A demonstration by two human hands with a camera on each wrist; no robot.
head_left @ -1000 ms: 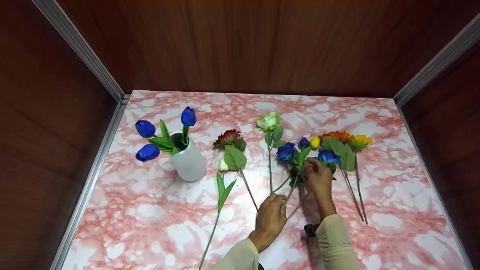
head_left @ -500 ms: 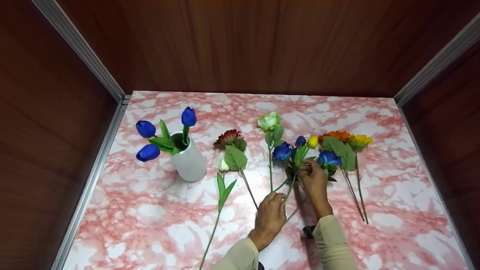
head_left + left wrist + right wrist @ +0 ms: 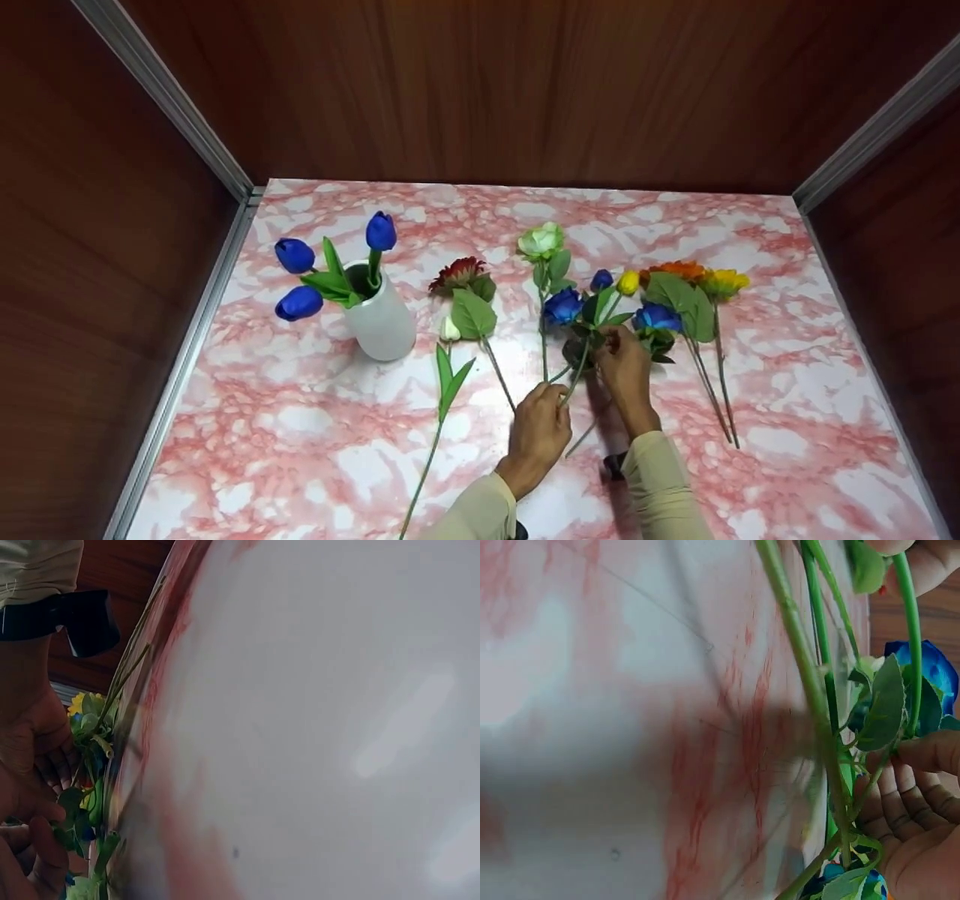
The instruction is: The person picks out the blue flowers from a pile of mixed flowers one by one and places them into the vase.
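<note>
Left hand (image 3: pixel 541 431) at the near middle of the pink marble table (image 3: pixel 300 435), fingers curled round the lower stems of a blue rose spray (image 3: pixel 564 306), holding them. Right hand (image 3: pixel 624 369) just to the right and a little farther, fingertips pinching the same spray among its leaves, below the blue blooms. Spray lifted slightly at the stems, heads pointing far, between a pale green rose (image 3: pixel 539 241) on the left and an orange and yellow flower stem (image 3: pixel 697 279) on the right. Farther left, lying flat: a dark red flower (image 3: pixel 457 274) and a white bud stem (image 3: pixel 448 330). At far left, a white vase (image 3: pixel 381 321) standing upright with three blue tulips (image 3: pixel 300 303).
</note>
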